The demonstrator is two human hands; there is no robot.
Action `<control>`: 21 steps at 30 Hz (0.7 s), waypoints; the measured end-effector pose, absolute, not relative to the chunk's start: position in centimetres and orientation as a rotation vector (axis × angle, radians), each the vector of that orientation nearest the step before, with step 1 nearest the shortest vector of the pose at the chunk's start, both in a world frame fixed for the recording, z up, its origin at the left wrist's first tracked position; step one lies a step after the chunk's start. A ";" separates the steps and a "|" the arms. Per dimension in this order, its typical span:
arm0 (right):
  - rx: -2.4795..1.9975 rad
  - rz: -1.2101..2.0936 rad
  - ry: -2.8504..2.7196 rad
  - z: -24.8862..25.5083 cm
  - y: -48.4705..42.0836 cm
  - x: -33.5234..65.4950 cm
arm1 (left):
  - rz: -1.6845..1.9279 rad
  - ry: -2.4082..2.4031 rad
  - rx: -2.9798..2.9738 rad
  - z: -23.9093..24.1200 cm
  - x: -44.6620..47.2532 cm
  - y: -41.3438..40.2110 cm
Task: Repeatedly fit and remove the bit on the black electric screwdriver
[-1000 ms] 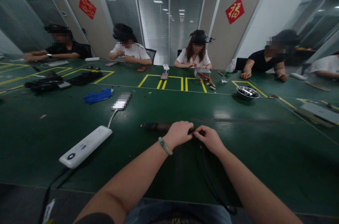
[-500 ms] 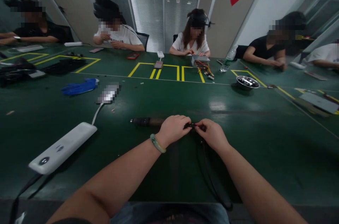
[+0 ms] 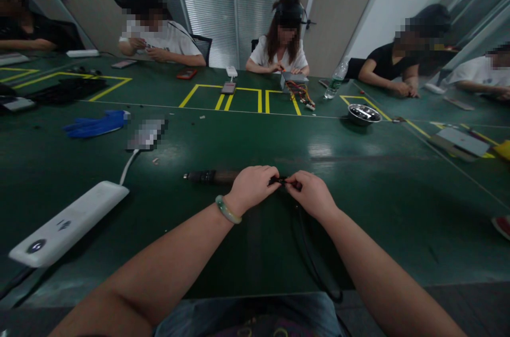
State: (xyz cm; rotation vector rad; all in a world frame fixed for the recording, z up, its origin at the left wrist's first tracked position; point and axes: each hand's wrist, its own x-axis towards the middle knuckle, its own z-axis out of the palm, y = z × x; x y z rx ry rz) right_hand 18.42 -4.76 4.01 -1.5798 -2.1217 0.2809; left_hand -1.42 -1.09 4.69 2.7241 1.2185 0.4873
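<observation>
A dark electric screwdriver (image 3: 217, 177) lies across the green table in front of me, its metal tip pointing left. My left hand (image 3: 254, 188) is closed around its rear end and hides that part. Close by on the right, my right hand (image 3: 314, 196) pinches the black cable's end (image 3: 283, 180) at the back of the screwdriver. Whether the plug is fully seated in it cannot be made out between the fingertips. The black cable (image 3: 308, 257) runs from beneath my right hand down over the table's near edge.
A white power bank (image 3: 69, 225) on the left is wired to a phone (image 3: 147, 134). Behind lies a blue glove (image 3: 96, 124). Farther back are a metal bowl (image 3: 364, 114), a water bottle (image 3: 337, 80) and a grey box with coloured wires (image 3: 295, 81). Several people sit around.
The view has shifted, so most things appear a little farther left and higher. Both hands keep their hold at the screwdriver's rear end, with hardly any movement between them.
</observation>
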 end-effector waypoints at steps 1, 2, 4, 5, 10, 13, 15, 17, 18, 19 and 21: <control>-1.587 0.284 -2.121 4.0 -4.8 18.4 | 0.489 1.220 2.722 4.7 -1.4 -1.1; -1.593 0.286 -2.122 4.0 -4.8 18.4 | 0.495 1.217 2.722 4.7 -1.4 -1.1; -1.597 0.286 -2.132 4.1 -4.9 18.4 | 0.510 1.209 2.721 4.6 -1.4 -1.0; -1.596 0.284 -2.139 4.1 -4.9 18.4 | 0.514 1.207 2.720 4.6 -1.4 -1.0; -1.598 0.283 -2.144 4.0 -5.0 18.4 | 0.519 1.203 2.720 4.6 -1.4 -1.0; -1.604 0.263 -2.129 3.9 -5.1 18.1 | 0.518 1.213 2.712 4.6 -1.4 -1.0; -1.622 0.209 -2.129 3.9 -5.3 17.7 | 0.508 1.222 2.706 4.5 -1.4 -1.0; -1.652 0.120 -2.139 4.0 -5.6 17.2 | 0.506 1.227 2.700 4.5 -1.4 -1.0; -1.669 0.070 -2.147 4.0 -5.7 17.0 | 0.510 1.229 2.697 4.5 -1.3 -1.0; -1.688 0.020 -2.152 4.0 -5.9 16.7 | 0.515 1.230 2.694 4.5 -1.3 -1.0; -1.722 -0.062 -2.161 4.0 -6.1 16.2 | 0.518 1.232 2.688 4.5 -1.2 -1.1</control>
